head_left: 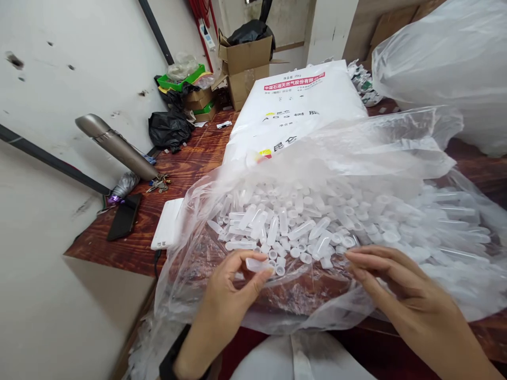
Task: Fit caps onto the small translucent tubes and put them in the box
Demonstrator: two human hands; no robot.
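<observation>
My left hand (233,287) pinches a small translucent plastic tube (257,265) between thumb and fingers, the tube lying roughly level. Over to the right, the fingertips of my right hand (400,293) are drawn together at the edge of the pile; whatever they hold, if anything, is hidden. Beyond both hands spreads a heap of loose plastic tubes (279,224) mixed with small round caps (306,257). The heap lies on and inside a clear plastic bag (186,264) opened out across the table.
Behind the heap stands a printed white sack (301,100). A white power bank (168,224), a black phone (124,216), keys (159,183) and a steel flask (119,148) are on the left. Farther back are a black bag (170,129) and a cardboard box (247,68).
</observation>
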